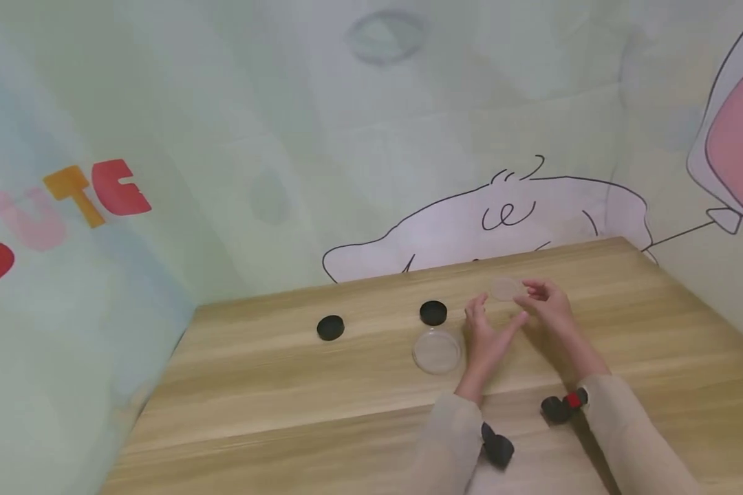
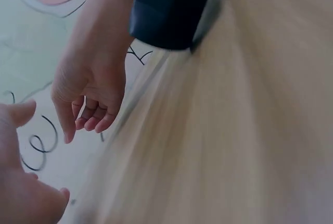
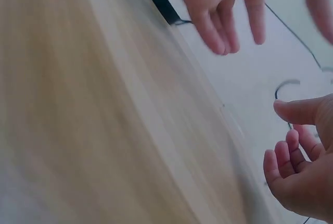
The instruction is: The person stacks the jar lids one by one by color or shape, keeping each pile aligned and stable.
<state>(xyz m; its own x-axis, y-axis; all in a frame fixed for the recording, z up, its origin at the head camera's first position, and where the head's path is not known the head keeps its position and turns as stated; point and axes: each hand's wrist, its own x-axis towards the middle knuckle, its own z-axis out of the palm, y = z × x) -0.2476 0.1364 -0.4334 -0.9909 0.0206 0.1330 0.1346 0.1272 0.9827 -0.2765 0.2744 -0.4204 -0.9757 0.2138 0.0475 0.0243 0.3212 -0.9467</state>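
Clear disc (image 1: 505, 289), past big dish (image 1: 437, 352): likely light, slippery; best pinched by rim. Left hand (image 1: 486, 340), right hand (image 1: 551, 307): fingers apart.

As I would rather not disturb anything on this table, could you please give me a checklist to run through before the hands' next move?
1. Left hand free of any held object: ok, it is spread open.
2. Right hand in contact with the small clear disc: cannot tell.
3. Small clear disc plainly visible in the wrist views: not ok, neither shows it clearly.
4. Left black cap and right black cap well apart on the tabletop: ok.
5. Right black cap apart from the large clear dish: cannot tell, their edges nearly meet.
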